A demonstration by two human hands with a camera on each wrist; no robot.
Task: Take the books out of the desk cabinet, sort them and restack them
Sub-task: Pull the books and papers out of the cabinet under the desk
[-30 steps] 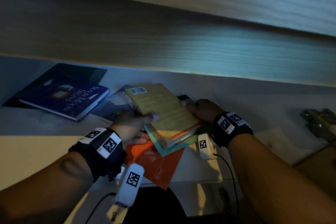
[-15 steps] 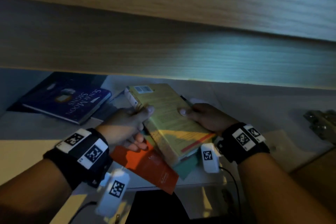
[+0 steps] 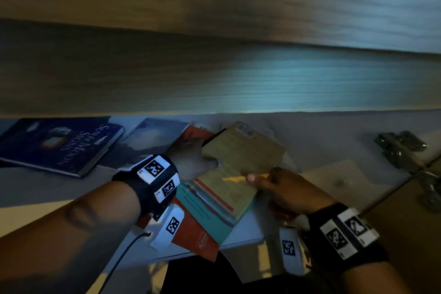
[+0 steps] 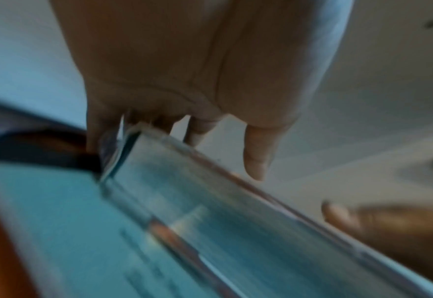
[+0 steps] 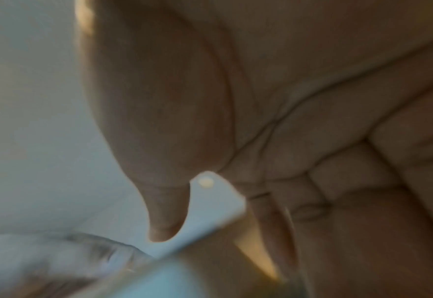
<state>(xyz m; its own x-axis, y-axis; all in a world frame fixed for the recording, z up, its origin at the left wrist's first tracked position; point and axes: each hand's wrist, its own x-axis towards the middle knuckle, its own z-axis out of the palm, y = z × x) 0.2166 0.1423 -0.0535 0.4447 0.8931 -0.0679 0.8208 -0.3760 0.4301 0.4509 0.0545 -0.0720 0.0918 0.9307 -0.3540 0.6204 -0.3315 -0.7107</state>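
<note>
While both hands work inside the dim cabinet (image 3: 322, 131), the contents stand as follows

Item 1: stack (image 3: 229, 186) of thin books on the white shelf (image 3: 253, 229), yellow book (image 3: 241, 162) on top, teal book (image 3: 205, 219) lower, orange book (image 3: 198, 238) at the bottom with its corner past the shelf edge.

Item 2: left hand (image 3: 191, 162) at the stack's left edge, thumb on the yellow cover, fingers (image 4: 197, 131) curled down over the far edge; in the left wrist view the teal cover (image 4: 70, 231) fills the foreground, blurred.

Item 3: right hand (image 3: 286, 191) at the stack's near right corner, thumb on the yellow cover, fingers folded under, pinching it; the right wrist view shows the thumb (image 5: 164, 211) over a book corner, palm close.

Item 4: blue book (image 3: 64, 145), titled "Sun & Moon Signs", flat at the left, apart from the stack.

Item 5: grey book (image 3: 152, 136), between blue book and stack, partly under the orange cover.

Item 6: metal hinge (image 3: 403, 150), far right
</note>
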